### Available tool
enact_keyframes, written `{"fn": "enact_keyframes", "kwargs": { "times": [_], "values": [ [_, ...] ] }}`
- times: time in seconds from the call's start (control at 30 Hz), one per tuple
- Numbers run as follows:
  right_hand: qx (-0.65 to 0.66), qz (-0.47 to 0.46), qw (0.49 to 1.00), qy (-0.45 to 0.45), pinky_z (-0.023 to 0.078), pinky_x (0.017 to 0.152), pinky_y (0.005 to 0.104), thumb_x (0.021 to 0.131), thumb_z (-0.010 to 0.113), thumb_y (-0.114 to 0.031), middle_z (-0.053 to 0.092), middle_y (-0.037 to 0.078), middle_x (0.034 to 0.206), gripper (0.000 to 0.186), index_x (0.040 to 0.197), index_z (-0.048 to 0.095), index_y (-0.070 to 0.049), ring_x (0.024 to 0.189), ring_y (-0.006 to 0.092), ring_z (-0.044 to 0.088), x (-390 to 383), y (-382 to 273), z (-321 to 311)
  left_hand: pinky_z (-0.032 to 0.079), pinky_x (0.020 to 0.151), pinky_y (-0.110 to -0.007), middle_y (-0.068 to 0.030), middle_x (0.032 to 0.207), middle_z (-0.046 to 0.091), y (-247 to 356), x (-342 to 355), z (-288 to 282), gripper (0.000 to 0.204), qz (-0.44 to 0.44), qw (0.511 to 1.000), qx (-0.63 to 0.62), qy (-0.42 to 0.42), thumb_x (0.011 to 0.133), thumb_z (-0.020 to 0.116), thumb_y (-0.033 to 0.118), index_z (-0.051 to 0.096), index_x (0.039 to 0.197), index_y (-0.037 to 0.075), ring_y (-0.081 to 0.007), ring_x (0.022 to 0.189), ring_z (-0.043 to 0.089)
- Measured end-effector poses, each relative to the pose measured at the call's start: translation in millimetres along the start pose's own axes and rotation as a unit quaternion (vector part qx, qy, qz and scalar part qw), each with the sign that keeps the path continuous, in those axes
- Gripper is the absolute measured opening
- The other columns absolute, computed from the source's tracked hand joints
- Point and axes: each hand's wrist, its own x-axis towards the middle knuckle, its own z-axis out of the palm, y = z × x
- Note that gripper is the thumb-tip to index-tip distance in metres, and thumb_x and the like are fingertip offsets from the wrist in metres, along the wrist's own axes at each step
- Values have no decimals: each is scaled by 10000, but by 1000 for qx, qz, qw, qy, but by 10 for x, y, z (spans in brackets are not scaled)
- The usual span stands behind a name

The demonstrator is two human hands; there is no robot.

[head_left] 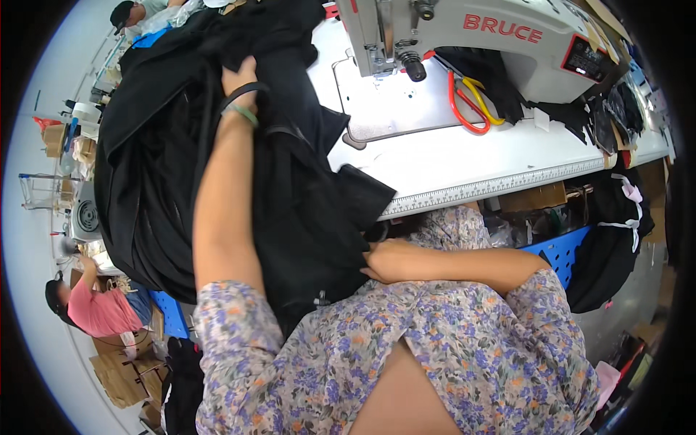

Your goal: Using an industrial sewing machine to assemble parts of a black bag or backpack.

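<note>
A large heap of black fabric garments (159, 145) covers the table's left part and hangs toward my lap. My left hand (239, 78), with dark and green bands at the wrist, reaches into the upper heap, its fingers curled into the cloth and partly hidden. My right hand (384, 257) is lower, below the table's front edge, closed on the black fabric near my lap. Above the table stands a pale grey sewing machine (529, 54) with a metal bed plate (373, 116). Red and yellow handled scissors (467, 109) lie on the bed beside black scraps (558, 116).
The white table edge (478, 185) carries a measuring strip. Blue perforated panels (565, 254) and hanging black cloth (609, 268) are below at right. A co-worker in a pink top (101, 304) is at far left, another person in a cap (127, 18) at upper left.
</note>
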Motion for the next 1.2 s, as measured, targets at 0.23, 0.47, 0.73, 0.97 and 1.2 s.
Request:
{"fn": "enact_keyframes", "kwargs": {
  "times": [0.23,0.47,0.73,0.97,1.2],
  "values": [
    [-34,-114,959,258,498,819,399,938,529,-229,658,130,1045,241,1016,645,-32,980,308,623,30,512,-956,548,818,-357,-164,1131,637,174,-221,-228,519,-201,967,-111,111,840,697,189,512,1244,-81,-267,998,632],
    [-456,87,839,283,365,1040,503,901,508,-306,599,124,1167,271,1005,630,-88,1146,303,537,1926,664,-1672,520,837,-324,-155,1079,647,732,-146,-153,453,73,979,-182,52,829,701,135,542,1210,-51,-262,966,639],
    [-7,253,776,577,261,1112,407,918,477,-239,410,124,1456,483,1354,489,-32,1381,279,317,2231,1121,-2000,260,1120,-412,-266,1474,322,97,-141,-249,965,31,840,474,-263,818,597,630,170,1520,124,-391,1377,311],
    [416,45,850,319,473,868,304,885,659,-320,658,98,1078,480,1205,583,28,967,152,601,645,31,-653,263,1055,-626,-191,1519,284,82,-159,164,797,13,665,696,-271,892,483,589,134,1529,261,-406,1383,295],
    [728,-45,682,48,471,922,308,826,736,-238,613,104,1171,581,1280,506,41,1045,169,585,-88,-229,-266,215,1118,-547,-124,1558,233,168,-338,544,597,223,517,798,-217,956,441,242,225,1504,342,-356,1415,257]
  ]
}}
